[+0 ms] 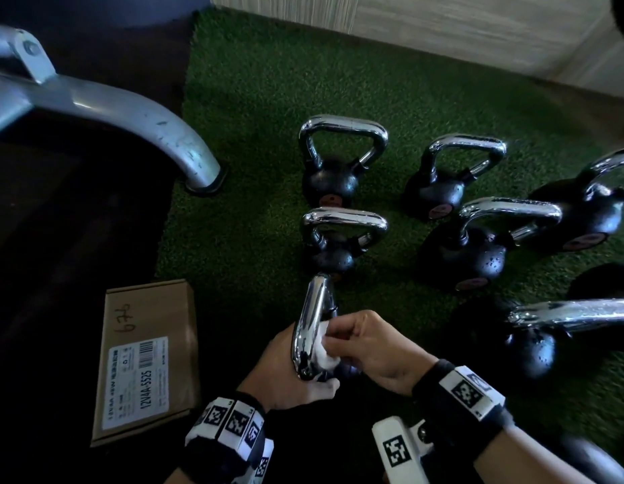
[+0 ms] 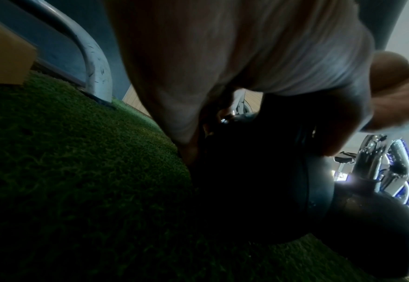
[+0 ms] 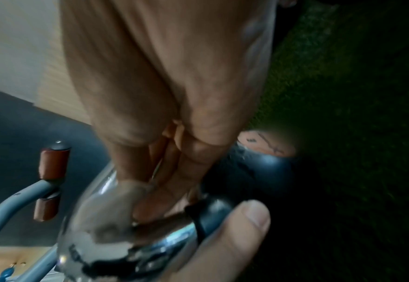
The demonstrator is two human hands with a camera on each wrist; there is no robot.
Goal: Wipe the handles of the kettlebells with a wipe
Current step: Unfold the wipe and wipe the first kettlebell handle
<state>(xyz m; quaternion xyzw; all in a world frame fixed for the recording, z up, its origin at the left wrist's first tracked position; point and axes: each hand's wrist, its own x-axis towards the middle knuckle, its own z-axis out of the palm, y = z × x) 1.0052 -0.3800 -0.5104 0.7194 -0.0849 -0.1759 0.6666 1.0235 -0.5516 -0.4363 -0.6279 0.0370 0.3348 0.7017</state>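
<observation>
The nearest black kettlebell lies tipped toward me, its chrome handle (image 1: 312, 326) pointing away. My left hand (image 1: 303, 379) grips the handle's near end from the left, with the thumb (image 3: 235, 229) curled over where the handle meets the black body (image 3: 259, 167). My right hand (image 1: 333, 338) pinches a white wipe (image 1: 326, 351) against the handle's right side. The wrist views are blurred. The left wrist view shows my palm (image 2: 222, 66) above the dark body (image 2: 259, 181). The wipe's far part is hidden by my fingers.
Several more kettlebells stand on the green turf (image 1: 251, 117): two straight ahead (image 1: 338, 158) (image 1: 342, 239), the others to the right (image 1: 478, 246) (image 1: 548, 330). A cardboard box (image 1: 146, 361) lies at the left. A grey machine leg (image 1: 129, 113) curves down at the upper left.
</observation>
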